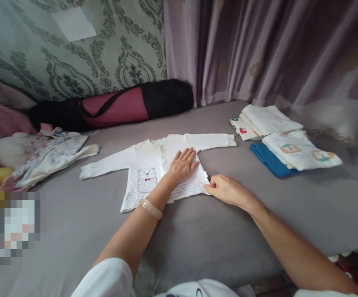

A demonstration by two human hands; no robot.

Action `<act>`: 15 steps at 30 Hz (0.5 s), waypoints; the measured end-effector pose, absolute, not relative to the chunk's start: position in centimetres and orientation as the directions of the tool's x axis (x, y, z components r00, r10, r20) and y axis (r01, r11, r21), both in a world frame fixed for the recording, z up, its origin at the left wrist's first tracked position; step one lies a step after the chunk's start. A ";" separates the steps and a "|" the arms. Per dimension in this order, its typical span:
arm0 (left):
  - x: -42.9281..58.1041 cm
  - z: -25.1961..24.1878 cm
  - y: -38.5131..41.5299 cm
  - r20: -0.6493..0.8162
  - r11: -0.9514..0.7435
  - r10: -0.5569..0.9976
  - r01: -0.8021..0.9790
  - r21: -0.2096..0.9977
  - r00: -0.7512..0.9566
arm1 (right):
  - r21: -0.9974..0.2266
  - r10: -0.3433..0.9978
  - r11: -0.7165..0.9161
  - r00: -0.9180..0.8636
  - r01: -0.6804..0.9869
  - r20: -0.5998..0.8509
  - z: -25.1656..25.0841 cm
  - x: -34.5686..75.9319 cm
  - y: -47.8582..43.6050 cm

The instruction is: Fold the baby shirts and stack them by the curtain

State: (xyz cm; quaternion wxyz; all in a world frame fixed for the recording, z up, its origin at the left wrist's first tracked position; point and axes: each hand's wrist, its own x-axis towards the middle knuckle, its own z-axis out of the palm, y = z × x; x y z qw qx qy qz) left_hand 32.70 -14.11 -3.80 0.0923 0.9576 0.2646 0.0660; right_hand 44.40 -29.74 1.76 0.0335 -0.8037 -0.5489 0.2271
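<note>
A small white long-sleeved baby shirt (143, 159) lies spread on the grey sheet, sleeves stretched out to both sides. A bear with a red bow tie is printed on its left front, and rows of small print run along the hem. My left hand (182, 166) rests flat on the right half of the shirt, fingers extended. At the shirt's lower right corner, my right hand (225, 189) pinches the hem edge between thumb and curled fingers. A pale bangle (151, 208) circles my left wrist.
Folded clothes lie to the right: a white piece (270, 117), a printed one (302, 150) and a blue one (273, 161). Crumpled baby clothes (51, 154) lie left. A long black and maroon bag (117, 105) lies along the wall, beside a purple curtain (228, 49).
</note>
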 end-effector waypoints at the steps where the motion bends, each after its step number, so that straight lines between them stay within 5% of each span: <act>1: 32.7 -3.8 -14.1 0.083 -0.844 0.519 0.494 0.208 0.851 | -0.297 0.895 -0.395 0.291 0.869 -0.338 1.8 44.4 -29.8; 11: 32.7 -2.4 -13.3 -0.030 -0.830 0.486 0.472 0.296 0.873 | -0.204 0.892 -0.325 0.229 0.923 -0.389 2.8 44.7 -29.1; 15: 30.6 -1.0 -11.9 0.024 -0.797 0.534 0.494 0.347 0.845 | -0.139 0.940 -0.253 0.209 0.957 -0.271 4.0 44.6 -26.8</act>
